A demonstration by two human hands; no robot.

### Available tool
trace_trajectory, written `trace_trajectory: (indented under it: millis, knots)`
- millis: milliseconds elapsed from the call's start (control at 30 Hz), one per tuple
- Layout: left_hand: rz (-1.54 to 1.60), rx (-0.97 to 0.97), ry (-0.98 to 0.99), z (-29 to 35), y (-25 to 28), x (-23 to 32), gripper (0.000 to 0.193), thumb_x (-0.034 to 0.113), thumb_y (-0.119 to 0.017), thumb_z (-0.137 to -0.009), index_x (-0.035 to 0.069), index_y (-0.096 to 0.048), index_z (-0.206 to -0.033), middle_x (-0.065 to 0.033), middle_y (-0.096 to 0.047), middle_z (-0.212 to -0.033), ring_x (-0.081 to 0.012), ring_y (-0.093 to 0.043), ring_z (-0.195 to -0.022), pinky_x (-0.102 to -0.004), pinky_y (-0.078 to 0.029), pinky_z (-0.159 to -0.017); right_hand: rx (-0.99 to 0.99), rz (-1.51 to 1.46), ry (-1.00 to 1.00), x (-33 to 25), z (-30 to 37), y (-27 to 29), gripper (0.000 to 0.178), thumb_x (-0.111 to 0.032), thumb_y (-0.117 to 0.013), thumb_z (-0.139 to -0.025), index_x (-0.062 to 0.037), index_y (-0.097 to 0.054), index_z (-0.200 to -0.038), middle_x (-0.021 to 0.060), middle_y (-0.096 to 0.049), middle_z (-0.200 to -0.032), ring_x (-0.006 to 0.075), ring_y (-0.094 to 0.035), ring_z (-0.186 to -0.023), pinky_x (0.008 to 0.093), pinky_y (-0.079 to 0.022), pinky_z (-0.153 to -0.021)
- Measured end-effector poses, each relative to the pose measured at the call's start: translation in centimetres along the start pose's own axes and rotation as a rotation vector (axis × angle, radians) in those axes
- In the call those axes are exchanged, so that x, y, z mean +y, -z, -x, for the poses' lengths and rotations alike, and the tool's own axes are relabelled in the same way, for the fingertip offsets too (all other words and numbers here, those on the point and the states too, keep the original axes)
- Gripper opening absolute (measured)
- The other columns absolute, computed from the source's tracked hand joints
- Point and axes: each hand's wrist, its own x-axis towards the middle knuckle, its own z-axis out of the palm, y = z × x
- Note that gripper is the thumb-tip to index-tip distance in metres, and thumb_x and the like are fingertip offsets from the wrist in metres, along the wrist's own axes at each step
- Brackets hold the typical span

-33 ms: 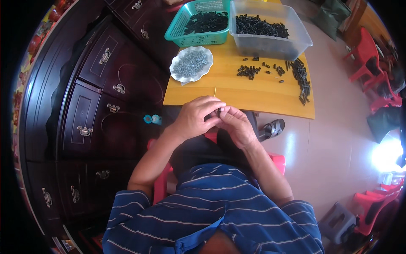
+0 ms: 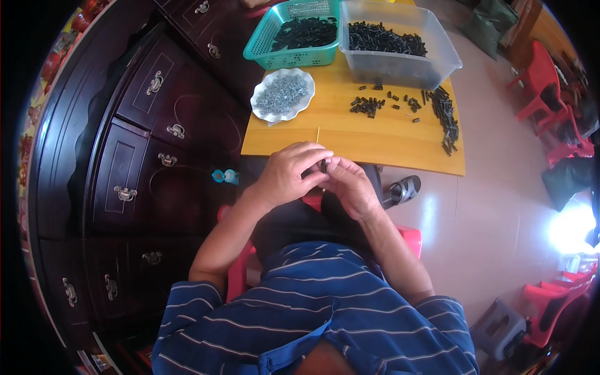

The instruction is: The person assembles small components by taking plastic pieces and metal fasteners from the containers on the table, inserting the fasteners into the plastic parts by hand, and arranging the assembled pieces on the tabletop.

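Just in front of the table's near edge, both my hands meet over my lap. A small black piece [image 2: 324, 166], seemingly a short plastic tube, is pinched between their fingertips. My left hand [image 2: 289, 170] is closed about its left side, and the fingers of my right hand [image 2: 351, 185] hold it from the right. Above my left knuckles a thin yellow stick [image 2: 318, 135] pokes up; its lower end is hidden. Beyond my hands, several similar short black pieces [image 2: 367, 106] lie loose on the wooden table [image 2: 350, 142].
A wavy white plate [image 2: 256, 100] bears many small silvery parts. Behind it stand a green basket [image 2: 300, 60] and a clear plastic bin [image 2: 400, 74], both holding black pieces. Longer black pieces [image 2: 446, 119] line the table's right side. Dark drawers [image 2: 134, 150] rise at left; red chairs [image 2: 540, 81] stand at right.
My fingertips have shifted very slightly around the small black piece, which shows a bit more now. Everything else looks the same.
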Motion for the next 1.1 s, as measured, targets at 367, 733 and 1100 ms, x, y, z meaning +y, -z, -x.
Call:
trace_trajectory:
  millis: [367,733,1100]
  knots:
    - [-0.04,0.09,-0.052,0.2,-1.3,-1.1,0.03,0.006,-0.078,-0.077,0.002,-0.067,-0.106,-0.0123,-0.071,-0.096,-0.0319,-0.069,-0.085,-0.0395,-0.056,-0.075,0.05,-0.069,-0.06,0.1,0.2,0.6,0.021,-0.018,-0.059,-0.105,-0.0037,-0.069,-0.116,0.0074,-0.073,-0.11,0.0177,-0.07,-0.102,0.0343,-0.055,-0.095]
    - [0.056,0.142,-0.093,0.2,-2.0,-3.0,0.031,0.003,-0.078,-0.078,0.002,-0.068,-0.106,-0.0128,-0.071,-0.098,-0.0309,-0.07,-0.085,-0.0383,-0.057,-0.074,0.13,-0.03,-0.066,-0.7,0.0,-0.5,0.019,-0.017,-0.059,-0.104,-0.0024,-0.068,-0.113,0.0073,-0.072,-0.106,0.0182,-0.07,-0.101,0.0354,-0.055,-0.096]
    - [0.373,0.227,0.145,4.6,-3.5,-4.2,0.034,0.01,-0.082,-0.082,0.003,-0.07,-0.113,-0.0146,-0.071,-0.1,-0.0324,-0.071,-0.09,-0.0389,-0.057,-0.08,0.305,0.594,0.15,-4.6,-1.0,-3.0,0.015,-0.015,-0.063,-0.102,-0.0018,-0.064,-0.11,0.0115,-0.072,-0.1,0.0177,-0.068,-0.089,0.0296,-0.055,-0.085]
